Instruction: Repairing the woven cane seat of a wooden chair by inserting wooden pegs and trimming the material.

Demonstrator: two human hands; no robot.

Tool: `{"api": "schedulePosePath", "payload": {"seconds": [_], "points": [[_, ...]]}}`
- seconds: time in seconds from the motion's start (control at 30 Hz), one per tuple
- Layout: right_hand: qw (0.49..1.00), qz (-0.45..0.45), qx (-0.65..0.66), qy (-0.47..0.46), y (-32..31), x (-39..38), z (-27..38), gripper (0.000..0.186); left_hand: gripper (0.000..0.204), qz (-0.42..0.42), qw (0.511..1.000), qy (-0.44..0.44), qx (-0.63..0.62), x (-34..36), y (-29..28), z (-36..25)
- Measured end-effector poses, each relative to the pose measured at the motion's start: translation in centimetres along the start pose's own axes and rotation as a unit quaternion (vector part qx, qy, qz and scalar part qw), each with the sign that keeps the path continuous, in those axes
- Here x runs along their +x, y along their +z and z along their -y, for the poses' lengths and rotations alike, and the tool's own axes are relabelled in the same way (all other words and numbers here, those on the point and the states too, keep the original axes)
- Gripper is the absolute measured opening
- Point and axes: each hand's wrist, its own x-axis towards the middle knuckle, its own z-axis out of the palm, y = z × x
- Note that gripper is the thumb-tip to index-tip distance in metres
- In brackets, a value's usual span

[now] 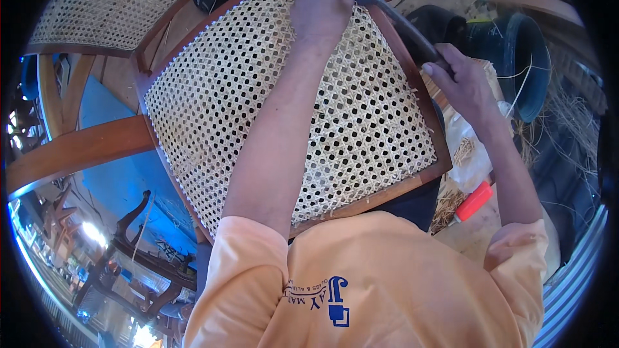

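Note:
A woven cane seat [361, 122] in a reddish wooden frame lies before me. My left hand [320, 16] is closed at the seat's far edge, fingers curled; what it holds, if anything, I cannot make out. My right hand [461, 84] grips a hammer [404, 22] by its handle, over the right side of the frame. The hammer's metal head is raised just beside my left hand's fingertips, near the far right corner of the seat.
A caned backrest [106, 3] stands upper left, a wooden arm [77, 151] below it. A dark green bucket [525, 77] with loose strands sits right, near a plastic bag [471, 171] and red plastic object [474, 201]. Blue board [113, 180] and chair frames fill the left.

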Motion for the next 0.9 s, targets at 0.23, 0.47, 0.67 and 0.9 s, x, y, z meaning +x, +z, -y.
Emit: {"api": "schedulePosePath", "payload": {"seconds": [0.23,0.47,0.67,0.9], "points": [[0.983,-0.011,0.184,-0.025,-0.8,-0.3,0.5,0.024,0.026,-0.006,1.0,-0.008,-0.02,-0.1,0.0,-0.1],[0.999,0.009,0.043,-0.025,-0.7,0.3,0.3,0.03,0.025,-0.018,1.0,0.021,0.002,0.3,-0.4,-0.4],[0.997,-0.047,0.012,-0.065,0.3,0.1,-0.2,0.028,0.021,-0.139,0.962,0.187,-0.145,0.3,-1.5,-1.8],[0.991,-0.058,-0.094,-0.081,1.2,0.7,-0.1,0.022,0.019,-0.015,0.998,0.027,-0.052,1.4,-1.4,-1.5]]}}
